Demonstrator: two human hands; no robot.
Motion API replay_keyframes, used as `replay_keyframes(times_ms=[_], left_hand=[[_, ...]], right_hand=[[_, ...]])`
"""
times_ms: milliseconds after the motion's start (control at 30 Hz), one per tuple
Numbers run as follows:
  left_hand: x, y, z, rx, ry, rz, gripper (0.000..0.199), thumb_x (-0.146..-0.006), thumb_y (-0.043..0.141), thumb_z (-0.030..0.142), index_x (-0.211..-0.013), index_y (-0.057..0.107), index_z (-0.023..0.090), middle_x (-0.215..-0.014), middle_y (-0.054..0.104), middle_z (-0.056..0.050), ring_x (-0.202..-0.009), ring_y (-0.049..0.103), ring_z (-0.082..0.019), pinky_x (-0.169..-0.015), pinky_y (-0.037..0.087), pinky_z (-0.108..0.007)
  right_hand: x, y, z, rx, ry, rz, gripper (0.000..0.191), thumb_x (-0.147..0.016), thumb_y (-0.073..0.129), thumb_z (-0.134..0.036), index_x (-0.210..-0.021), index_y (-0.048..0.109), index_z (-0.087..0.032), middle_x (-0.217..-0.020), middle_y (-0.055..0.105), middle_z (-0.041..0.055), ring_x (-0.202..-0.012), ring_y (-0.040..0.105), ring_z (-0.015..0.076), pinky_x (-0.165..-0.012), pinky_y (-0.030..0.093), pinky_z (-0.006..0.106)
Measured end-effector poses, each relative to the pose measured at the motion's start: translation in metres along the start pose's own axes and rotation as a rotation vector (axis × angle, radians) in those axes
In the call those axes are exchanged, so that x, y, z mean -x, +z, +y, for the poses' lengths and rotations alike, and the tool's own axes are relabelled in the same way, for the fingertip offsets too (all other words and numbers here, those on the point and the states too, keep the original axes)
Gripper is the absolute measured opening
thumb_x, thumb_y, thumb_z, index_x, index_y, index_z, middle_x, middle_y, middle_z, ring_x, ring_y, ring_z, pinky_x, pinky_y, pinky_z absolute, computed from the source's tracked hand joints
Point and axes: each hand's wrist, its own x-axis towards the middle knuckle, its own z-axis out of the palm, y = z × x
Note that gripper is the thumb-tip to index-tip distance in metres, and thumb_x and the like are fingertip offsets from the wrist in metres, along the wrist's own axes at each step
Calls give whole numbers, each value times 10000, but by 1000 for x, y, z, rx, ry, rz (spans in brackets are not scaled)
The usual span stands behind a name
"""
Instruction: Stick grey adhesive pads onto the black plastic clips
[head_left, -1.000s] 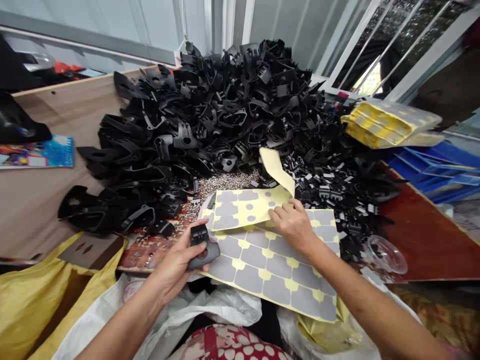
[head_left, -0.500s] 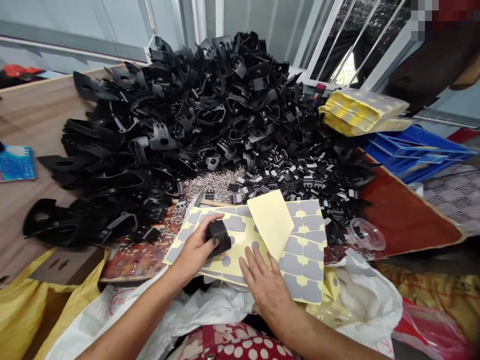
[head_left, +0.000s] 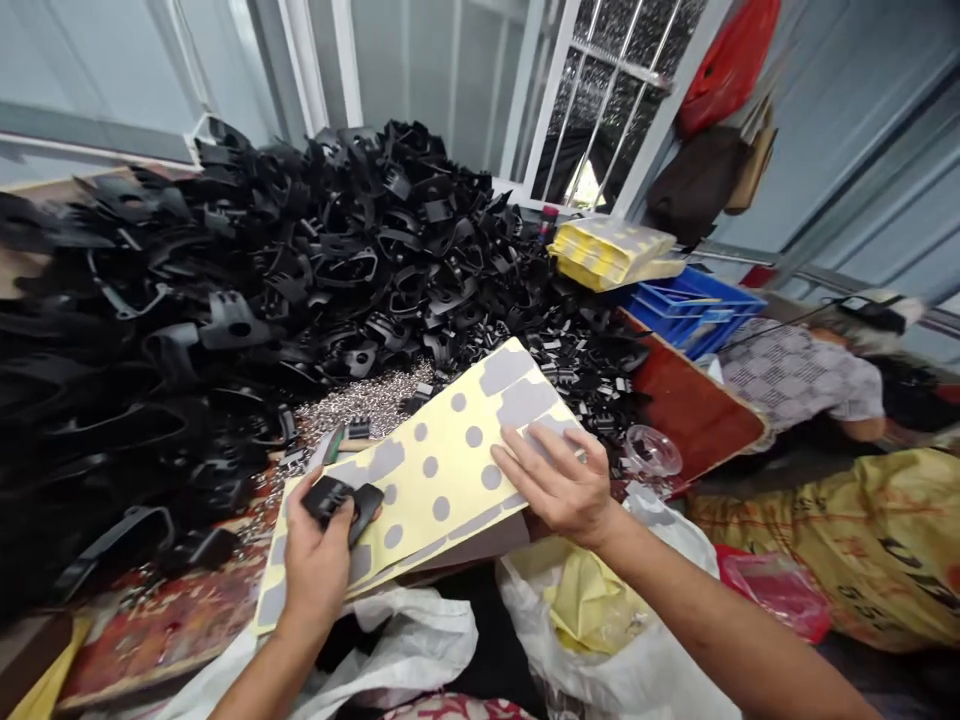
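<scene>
My left hand (head_left: pixel 319 550) is closed around a black plastic clip (head_left: pixel 341 503), with the thumb on top, over the left end of a sticker sheet. The yellow sheet (head_left: pixel 412 480) has grey dots and grey cut shapes, and lies tilted above the table's near edge. My right hand (head_left: pixel 566 480) rests on the right part of the sheet, fingers spread and fairly flat. Behind the sheet are small silvery metal pieces (head_left: pixel 360 405) and small black parts with light faces (head_left: pixel 570 375). A large heap of black plastic parts (head_left: pixel 315 240) rises beyond.
Yellow sheet stacks (head_left: pixel 611 250) sit by a blue tray (head_left: pixel 690 310) at the right. A clear plastic cup (head_left: pixel 652 451) stands on the red tabletop (head_left: pixel 697 420). White bags (head_left: pixel 420 640) hang at the near edge. Another person's patterned clothing (head_left: pixel 795 370) shows at right.
The view has swung right. The loose yellow piece that was on the sheet is gone from it, and a crumpled yellow piece shows in the bag. The sheet is now tilted, and my right hand has moved onto its right end.
</scene>
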Motion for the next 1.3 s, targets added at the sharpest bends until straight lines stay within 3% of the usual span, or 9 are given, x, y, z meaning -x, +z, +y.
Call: replay_keyframes(times_ms=[200, 333, 500, 667, 800, 967, 1100, 1167, 1300], left_hand=[[-5, 16, 18, 194, -113, -53, 595, -729, 803, 239, -1270, 559, 288, -1166, 557, -20, -882, 648, -163, -760, 623, -298], [-28, 6, 32, 239, -287, -150, 520, -704, 768, 183, -1191, 602, 256, -1060, 577, -25, -721, 603, -132, -628, 635, -320], [-47, -19, 56, 236, -258, -116, 499, -748, 711, 166, -1209, 577, 303, -904, 546, 18, -673, 571, -117, -582, 627, -294], [-44, -11, 56, 181, -403, -352, 503, -665, 798, 101, -1131, 666, 235, -853, 599, -14, -627, 610, -143, -544, 631, -341], [-45, -4, 41, 168, -457, -362, 476, -680, 791, 83, -1113, 660, 230, -837, 588, -12, -623, 596, -132, -522, 625, -311], [-52, -6, 29, 229, -461, -348, 466, -672, 807, 73, -1080, 656, 239, -856, 581, -3, -633, 592, -122, -532, 629, -304], [-54, -7, 29, 270, -466, -344, 470, -652, 828, 78, -1062, 660, 236, -845, 579, 5, -608, 574, -111, -521, 617, -292], [-52, -9, 33, 294, -462, -350, 497, -641, 848, 94, -1075, 657, 244, -890, 598, -2, -632, 589, -119, -535, 610, -282], [-30, -16, 47, 394, -501, -380, 516, -735, 861, 250, -1201, 644, 287, -976, 623, -17, -741, 636, -145, -619, 594, -259]], right_hand=[[60, 65, -1, -138, 142, -288, 479, -933, 571, -72, -1370, 622, -259, -1450, 640, 109, -1273, 607, 299, -1130, 330, 538], [80, 67, 3, -243, 109, -462, 666, -799, 559, -48, -1462, 517, -102, -1557, 504, 199, -1424, 474, 330, -1169, 353, 529], [36, 38, -20, -352, 247, -297, 335, -911, 561, -134, -1221, 687, -147, -1451, 579, 219, -1260, 599, 362, -1066, 468, 561], [-21, 39, -119, -979, 242, -201, 392, -917, 484, -14, -1166, 683, -242, -1130, 731, 67, -1059, 697, 213, -913, 599, 331], [-38, 65, -173, -1039, 264, -189, 362, -876, 496, 2, -1066, 681, -245, -1157, 721, 61, -1054, 684, 246, -914, 605, 384], [-42, 61, -161, -1330, 386, -338, 295, -841, 552, -9, -995, 703, -211, -1097, 744, 64, -1073, 673, 220, -959, 562, 372], [-56, 19, -139, -1784, 180, -634, 279, -853, 631, -105, -1078, 733, -236, -1090, 762, 22, -1028, 705, 189, -976, 545, 338], [-61, 9, -133, -1755, 246, -559, 240, -836, 680, -151, -1053, 723, -244, -1071, 755, 18, -1018, 697, 197, -965, 537, 338], [-62, 33, -124, -1453, 739, -142, 168, -845, 628, -149, -988, 655, -234, -888, 697, 10, -868, 664, 183, -845, 538, 319]])
